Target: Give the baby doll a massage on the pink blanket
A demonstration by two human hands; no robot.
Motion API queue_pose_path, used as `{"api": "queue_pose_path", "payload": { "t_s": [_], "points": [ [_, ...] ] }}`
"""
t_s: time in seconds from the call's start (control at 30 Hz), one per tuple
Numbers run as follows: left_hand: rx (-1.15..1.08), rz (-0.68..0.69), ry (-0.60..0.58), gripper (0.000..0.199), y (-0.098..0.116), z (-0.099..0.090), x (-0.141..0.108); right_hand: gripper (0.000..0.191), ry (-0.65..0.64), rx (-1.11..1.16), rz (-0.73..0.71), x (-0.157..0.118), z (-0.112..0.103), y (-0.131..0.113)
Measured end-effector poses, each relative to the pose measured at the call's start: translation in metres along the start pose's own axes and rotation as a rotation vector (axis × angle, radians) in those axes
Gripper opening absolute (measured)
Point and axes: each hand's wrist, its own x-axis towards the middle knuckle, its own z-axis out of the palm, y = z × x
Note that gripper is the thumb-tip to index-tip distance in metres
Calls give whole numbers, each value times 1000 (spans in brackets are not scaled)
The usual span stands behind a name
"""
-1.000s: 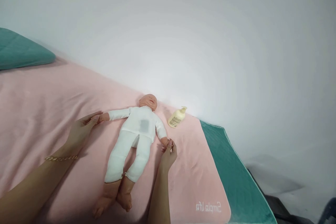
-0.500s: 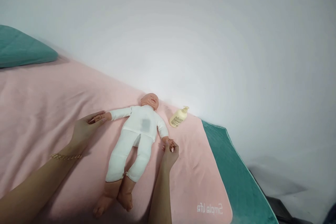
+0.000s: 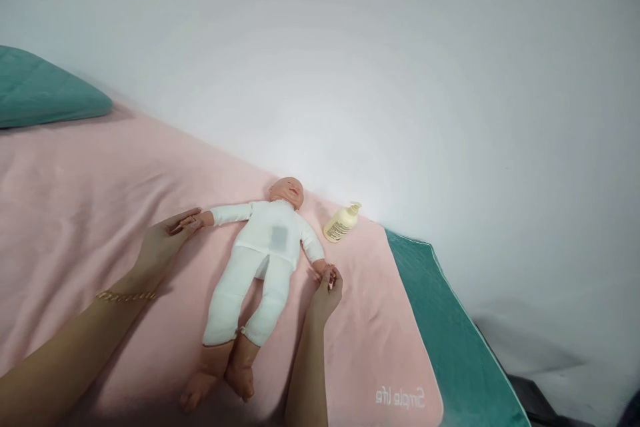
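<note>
A baby doll [image 3: 265, 233] with a white cloth body lies on its back on a pink blanket [image 3: 370, 320], arms spread to both sides and feet toward me. My left hand [image 3: 163, 243], with a gold bracelet at the wrist, is closed round the doll's hand on the left of the view. On the other side, my right hand [image 3: 326, 297] pinches the doll's other hand between thumb and fingers. A dark grey square patch marks the doll's chest. The small hands are partly covered by my fingers.
A pale yellow pump bottle [image 3: 341, 223] stands tilted in view beside the doll's head, near the white wall [image 3: 400, 80]. A green pillow [image 3: 45, 90] lies at the far left. Green bedding [image 3: 450, 333] shows past the blanket's right edge.
My right hand has shifted slightly on the doll's hand, its fingers drawn closer together, and the doll's arm there reaches a little further right. My left hand keeps its hold.
</note>
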Motion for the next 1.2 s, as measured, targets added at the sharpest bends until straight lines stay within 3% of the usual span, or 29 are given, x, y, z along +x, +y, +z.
{"api": "queue_pose_path", "payload": {
  "t_s": [0.47,0.8,0.97,1.2],
  "points": [
    [-37,-28,11,45,6,3,-5,43,-4,-2,4,-1,1,2],
    [-61,50,4,46,-13,2,7,45,29,27,-28,1,-2,4],
    [-110,-43,2,51,-2,2,2,42,14,18,-1,-1,0,1],
    [-43,-37,15,48,8,2,-5,41,12,-12,17,-3,2,-2]
  ]
}}
